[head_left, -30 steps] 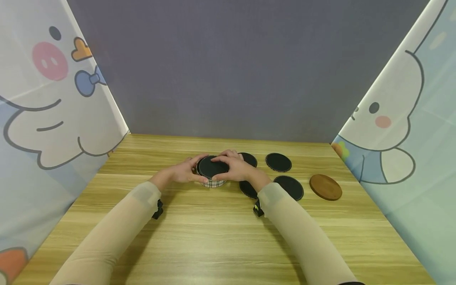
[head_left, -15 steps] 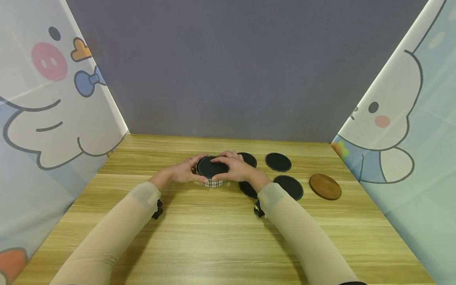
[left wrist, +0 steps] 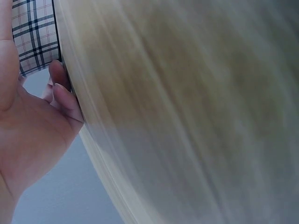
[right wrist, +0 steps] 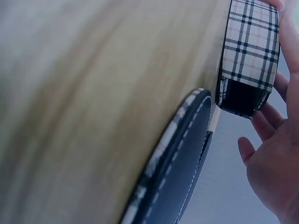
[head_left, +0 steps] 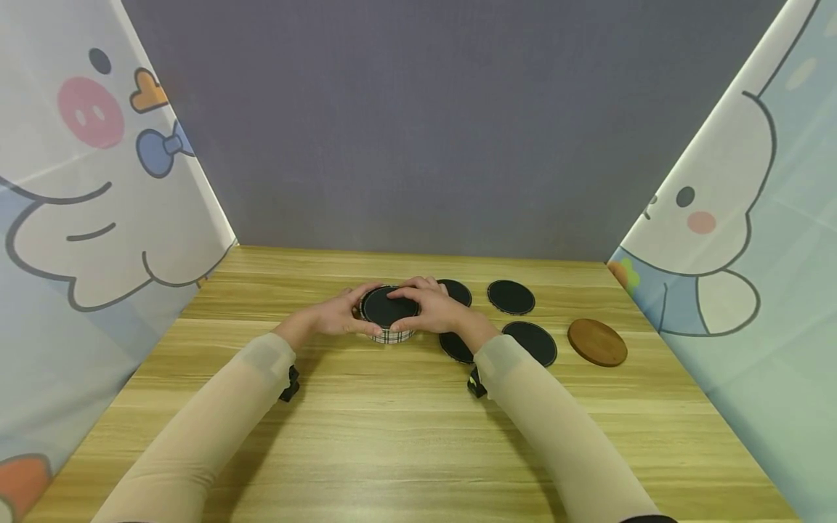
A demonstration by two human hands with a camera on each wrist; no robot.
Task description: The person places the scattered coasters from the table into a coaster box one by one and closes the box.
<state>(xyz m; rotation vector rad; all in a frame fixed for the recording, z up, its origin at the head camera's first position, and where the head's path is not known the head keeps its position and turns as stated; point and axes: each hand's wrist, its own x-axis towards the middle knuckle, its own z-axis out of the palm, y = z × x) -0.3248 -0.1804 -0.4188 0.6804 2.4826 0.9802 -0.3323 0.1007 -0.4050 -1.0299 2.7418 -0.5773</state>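
Observation:
In the head view, a round coaster holder (head_left: 387, 308) with a black top and white-and-black plaid side sits near the table's middle. My left hand (head_left: 336, 314) grips its left side, thumb at the front. From the right, my right hand (head_left: 431, 309) holds it too, one finger lying over the top edge. The right wrist view shows the holder's plaid side (right wrist: 250, 44) with a dark gap cut in it, and a stitched black coaster (right wrist: 184, 154) close by. Part of the plaid side (left wrist: 35, 35) also shows in the left wrist view beside my left palm.
Several black round coasters lie right of the holder, among them a back one (head_left: 511, 298) and a front one (head_left: 531, 343); my right hand and wrist partly cover two others. Farther right is a round wooden disc (head_left: 597, 343). A grey panel (head_left: 418, 131) stands behind the wooden table (head_left: 379, 450).

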